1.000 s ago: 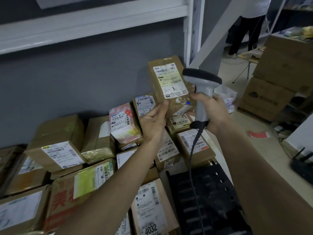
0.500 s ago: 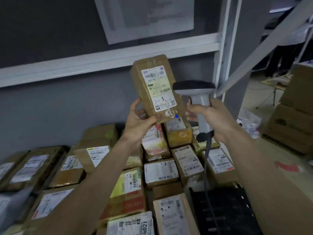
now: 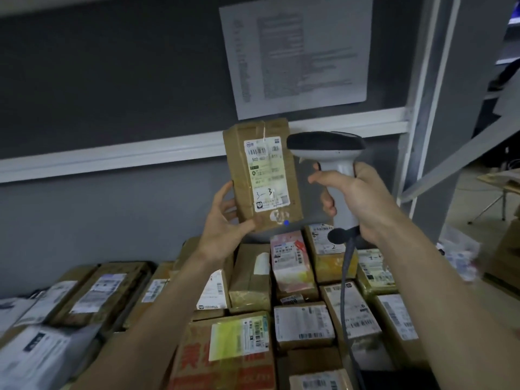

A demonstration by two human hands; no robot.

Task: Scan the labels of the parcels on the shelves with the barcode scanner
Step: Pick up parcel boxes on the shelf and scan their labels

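Above the shelf stack: one brown parcel (image 3: 260,175) held upright, label (image 3: 266,174) facing the camera.
Left hand (image 3: 225,223): grips the parcel's lower left corner, thumb across the front face near the bottom, fingers wrapped behind.
Right hand (image 3: 357,201): curled round the handle of the barcode scanner (image 3: 334,170), index finger forward by the trigger area; cannot tell if it's pressed.
Scanner position: head just right of the parcel's upper half, level with the label top — it looks aimed past the parcel, not at the barcode.
Cable (image 3: 344,291): hangs from the handle base down over the other parcels (image 3: 304,322) on the shelf.
Step, my read: lining up for a scan, no scan line visible on the label.
Risk 1: misread or no read — scanner sits beside the label rather than facing it, and glossy tape on the box could glare.
Risk 2: parcel held by one corner only; a twist to face the scanner could let it slip onto the stack.
Risk 3: cable drags across the boxes below and may snag a corner if the arm swings.
Risk 4: beam could catch a neighbouring label on the shelf instead.
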